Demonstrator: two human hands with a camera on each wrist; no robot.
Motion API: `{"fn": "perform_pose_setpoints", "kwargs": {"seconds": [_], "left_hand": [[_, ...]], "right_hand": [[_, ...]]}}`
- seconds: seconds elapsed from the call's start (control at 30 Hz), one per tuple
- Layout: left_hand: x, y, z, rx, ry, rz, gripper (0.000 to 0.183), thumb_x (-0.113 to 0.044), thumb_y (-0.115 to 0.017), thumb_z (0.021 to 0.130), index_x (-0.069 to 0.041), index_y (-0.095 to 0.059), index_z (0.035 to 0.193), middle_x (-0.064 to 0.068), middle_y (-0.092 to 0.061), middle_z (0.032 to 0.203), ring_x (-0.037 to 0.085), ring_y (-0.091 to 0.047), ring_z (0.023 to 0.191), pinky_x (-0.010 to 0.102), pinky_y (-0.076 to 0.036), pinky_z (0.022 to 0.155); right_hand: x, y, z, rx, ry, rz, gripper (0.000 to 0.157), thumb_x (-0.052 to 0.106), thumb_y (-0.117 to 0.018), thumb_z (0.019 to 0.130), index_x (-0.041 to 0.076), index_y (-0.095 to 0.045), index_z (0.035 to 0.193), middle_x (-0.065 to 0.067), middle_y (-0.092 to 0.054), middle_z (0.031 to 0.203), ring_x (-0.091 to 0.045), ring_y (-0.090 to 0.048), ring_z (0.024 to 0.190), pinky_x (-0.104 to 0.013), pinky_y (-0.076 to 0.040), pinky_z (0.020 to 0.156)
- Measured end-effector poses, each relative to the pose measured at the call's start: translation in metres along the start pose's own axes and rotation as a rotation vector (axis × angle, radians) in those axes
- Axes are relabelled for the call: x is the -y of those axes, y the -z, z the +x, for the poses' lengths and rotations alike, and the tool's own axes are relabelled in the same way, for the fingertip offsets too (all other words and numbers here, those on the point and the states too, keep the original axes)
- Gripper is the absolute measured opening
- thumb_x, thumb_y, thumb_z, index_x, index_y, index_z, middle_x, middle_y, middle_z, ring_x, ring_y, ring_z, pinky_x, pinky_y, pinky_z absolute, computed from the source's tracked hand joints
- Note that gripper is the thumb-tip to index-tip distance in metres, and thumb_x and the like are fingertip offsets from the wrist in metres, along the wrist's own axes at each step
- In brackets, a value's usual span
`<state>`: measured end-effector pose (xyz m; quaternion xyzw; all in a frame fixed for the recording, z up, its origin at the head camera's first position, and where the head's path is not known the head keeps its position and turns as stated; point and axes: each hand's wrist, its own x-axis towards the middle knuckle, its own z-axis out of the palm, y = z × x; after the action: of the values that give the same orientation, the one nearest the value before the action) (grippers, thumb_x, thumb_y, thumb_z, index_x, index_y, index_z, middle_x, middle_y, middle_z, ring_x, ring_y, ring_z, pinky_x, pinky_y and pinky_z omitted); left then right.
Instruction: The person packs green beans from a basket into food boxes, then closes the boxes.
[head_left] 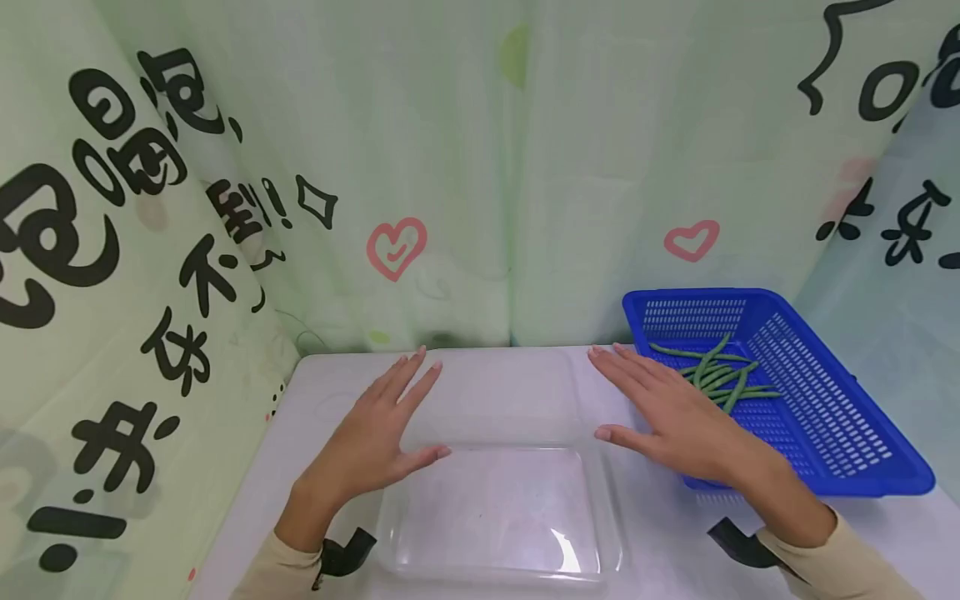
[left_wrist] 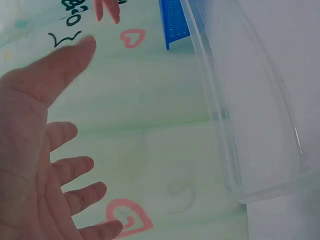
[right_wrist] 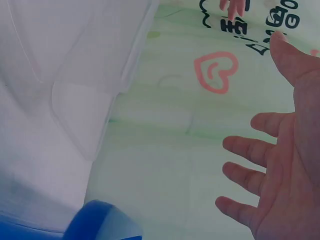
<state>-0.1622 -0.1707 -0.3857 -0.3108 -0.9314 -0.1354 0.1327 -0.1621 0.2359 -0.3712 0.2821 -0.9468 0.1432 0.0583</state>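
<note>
A clear, rectangular plastic container (head_left: 495, 517) sits at the front middle of the table. Both hands are raised with straight, spread fingers and nothing in them. My left hand (head_left: 382, 433) hovers over the container's left side, its thumb pointing inward. In the left wrist view, the left palm (left_wrist: 25, 165) is apart from the container's wall (left_wrist: 225, 140). Across from it, my right hand (head_left: 675, 408) hangs between the container and a blue plastic basket (head_left: 832, 400), overlapping the basket's left edge in the head view. Several green beans (head_left: 723, 379) lie in a loose pile inside the basket.
The white table (head_left: 322, 408) ends at a pale green curtain (head_left: 465, 167) with black lettering and red hearts, which also hangs along both sides. Dark straps (head_left: 348, 554) show at the wrists, beside beige sleeves (head_left: 281, 575).
</note>
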Motion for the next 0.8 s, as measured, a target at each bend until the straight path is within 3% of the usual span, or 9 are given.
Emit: {"fn": "perform_pose_setpoints", "kwargs": {"seconds": [0.17, 0.3, 0.43, 0.53, 0.67, 0.8], "left_hand": [[0.011, 0.005, -0.001, 0.011, 0.094, -0.276, 0.088, -0.036, -0.077, 0.090, -0.018, -0.028, 0.161, 0.007, -0.037, 0.161, 0.031, -0.043, 0.143, 0.052, -0.047, 0.105], [0.023, 0.003, -0.002, 0.042, 0.215, -0.468, 0.079, -0.029, -0.077, 0.092, -0.015, -0.035, 0.158, 0.011, -0.049, 0.151, 0.030, -0.057, 0.130, 0.050, -0.051, 0.101], [0.037, -0.001, -0.005, 0.083, 0.400, -0.665, 0.070, -0.029, -0.075, 0.093, -0.018, -0.042, 0.155, 0.010, -0.056, 0.141, 0.028, -0.062, 0.120, 0.044, -0.056, 0.093], [0.048, -0.006, -0.009, 0.113, 0.525, -0.801, 0.065, -0.028, -0.072, 0.095, -0.015, -0.045, 0.152, 0.012, -0.059, 0.132, 0.031, -0.063, 0.115, 0.040, -0.058, 0.089], [0.057, -0.011, -0.013, 0.149, 0.645, -0.926, 0.060, -0.023, -0.069, 0.097, -0.007, -0.046, 0.150, 0.017, -0.060, 0.123, 0.038, -0.064, 0.112, 0.041, -0.060, 0.084], [0.061, -0.017, -0.015, 0.189, 0.733, -0.997, 0.059, -0.021, -0.068, 0.098, -0.004, -0.046, 0.149, 0.020, -0.061, 0.123, 0.037, -0.065, 0.112, 0.043, -0.060, 0.083]], "right_hand": [[-0.004, 0.014, 0.002, 0.018, -0.047, 0.146, 0.080, 0.052, -0.063, 0.097, 0.024, -0.025, 0.162, -0.009, -0.035, 0.163, -0.040, -0.031, 0.148, -0.067, -0.032, 0.111], [-0.010, 0.025, 0.004, 0.013, -0.028, 0.212, 0.076, 0.043, -0.067, 0.097, 0.020, -0.031, 0.160, -0.011, -0.043, 0.158, -0.042, -0.038, 0.143, -0.067, -0.039, 0.105], [-0.022, 0.032, 0.005, -0.016, 0.027, 0.235, 0.070, 0.029, -0.071, 0.096, 0.017, -0.039, 0.157, -0.005, -0.059, 0.144, -0.034, -0.052, 0.133, -0.053, -0.052, 0.097], [-0.031, 0.036, 0.005, -0.017, 0.039, 0.259, 0.063, 0.025, -0.072, 0.096, 0.018, -0.046, 0.153, 0.001, -0.067, 0.133, -0.026, -0.061, 0.124, -0.036, -0.057, 0.087], [-0.043, 0.042, 0.005, 0.012, 0.013, 0.320, 0.056, 0.023, -0.070, 0.097, 0.018, -0.051, 0.149, 0.003, -0.071, 0.125, -0.016, -0.067, 0.112, -0.025, -0.057, 0.082], [-0.053, 0.047, 0.004, 0.020, -0.001, 0.352, 0.053, 0.021, -0.068, 0.098, 0.018, -0.052, 0.148, 0.004, -0.073, 0.120, -0.009, -0.069, 0.108, -0.023, -0.057, 0.080]]}}
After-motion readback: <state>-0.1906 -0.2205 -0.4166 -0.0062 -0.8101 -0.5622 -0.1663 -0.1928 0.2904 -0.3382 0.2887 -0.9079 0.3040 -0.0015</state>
